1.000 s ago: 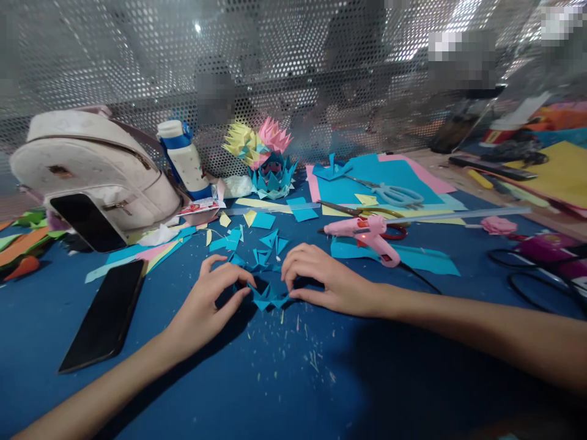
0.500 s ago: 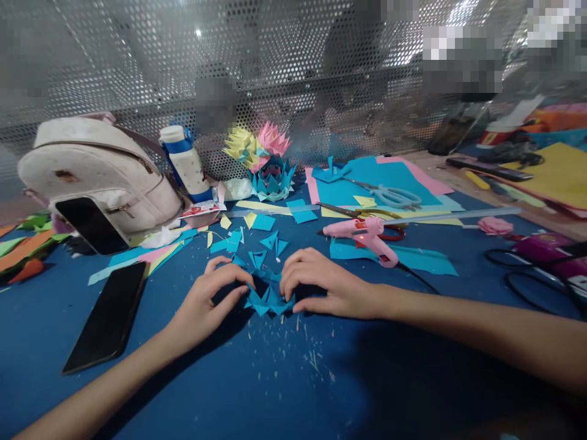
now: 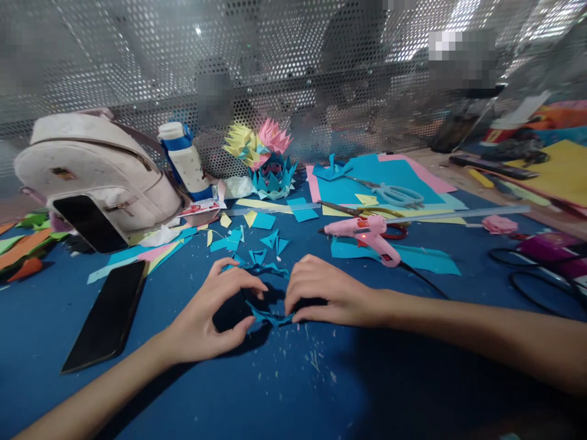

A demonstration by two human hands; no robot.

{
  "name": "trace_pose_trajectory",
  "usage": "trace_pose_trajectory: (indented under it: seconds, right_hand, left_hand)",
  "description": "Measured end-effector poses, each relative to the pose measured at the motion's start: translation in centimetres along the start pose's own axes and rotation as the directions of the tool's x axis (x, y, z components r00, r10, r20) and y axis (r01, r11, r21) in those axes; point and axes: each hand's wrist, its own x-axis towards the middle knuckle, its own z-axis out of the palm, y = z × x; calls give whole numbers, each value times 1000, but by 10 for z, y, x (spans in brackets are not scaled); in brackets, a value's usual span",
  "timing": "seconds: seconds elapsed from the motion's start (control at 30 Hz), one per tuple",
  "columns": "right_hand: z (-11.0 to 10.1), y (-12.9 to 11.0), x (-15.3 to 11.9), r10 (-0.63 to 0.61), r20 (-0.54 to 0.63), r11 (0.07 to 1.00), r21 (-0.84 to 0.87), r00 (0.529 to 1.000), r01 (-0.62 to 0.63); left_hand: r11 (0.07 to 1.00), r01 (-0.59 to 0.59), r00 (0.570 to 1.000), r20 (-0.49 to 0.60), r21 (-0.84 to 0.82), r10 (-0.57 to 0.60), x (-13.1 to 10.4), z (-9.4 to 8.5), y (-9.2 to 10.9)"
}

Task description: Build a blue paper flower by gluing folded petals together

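Observation:
A ring of pointed blue paper [image 3: 275,319] lies on the blue table between my two hands. My left hand [image 3: 215,308] curves round its left side, with thumb and fingers spread apart. On the right side, my right hand [image 3: 332,293] has its thumb and bent fingertips closed on the ring's edge. Small folded blue pieces [image 3: 275,242] lie just behind the ring. A pink glue gun [image 3: 367,235] rests behind my right hand, on a blue paper strip [image 3: 426,260].
Two phones, a white backpack [image 3: 92,171] and a bottle [image 3: 184,162] are at the left. Finished paper flowers [image 3: 274,174] stand at the back. Scissors [image 3: 397,195] lie on coloured sheets; a black cable [image 3: 424,280] runs behind my right forearm.
My left thumb and fingers have spread wider. The ring looks wider and its points are tilted differently. My right hand has shifted slightly right and nearer.

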Motion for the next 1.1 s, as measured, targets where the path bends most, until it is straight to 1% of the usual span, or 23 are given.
trace_pose_trajectory:
  seconds: [0.07,0.13,0.23,0.33,0.43,0.57,0.7,0.9,1.0,1.1]
  right_hand:
    - [2,1,-1,42,40,997,-71,998,-39]
    - [3,3,-1,62,65,989,-142,996,-52]
    - [3,4,-2,38,75,981,-195,996,-22]
    - [4,2,-3,7,74,978,-209,997,9]
    - [6,-1,-4,-13,64,978,-207,998,26]
    - [9,-1,-5,28,19,981,-195,999,-23]
    - [10,0,-5,65,24,980,-189,998,-60]
    - [9,-1,-6,24,-37,979,-202,999,-31]
    - [9,0,-6,12,-22,974,-224,1000,-16]
    - [9,1,-5,-16,-4,964,-264,1000,15]
  left_hand:
    - [999,-14,1000,-1,38,14,1,1,-3]
    - [997,-22,1000,8,68,21,2,3,-6]
    - [997,-23,1000,16,76,22,3,4,-8]
    - [996,-14,999,30,87,11,2,4,-6]
    - [994,-31,999,46,100,27,2,6,-3]
    - [991,-42,998,57,130,35,1,7,-1]
    - [991,-56,997,65,124,48,2,7,-1]
    - [991,-80,994,84,109,71,1,7,3]
    - [989,-72,995,80,129,62,1,7,3]
    - [985,-46,997,64,169,36,2,5,-2]
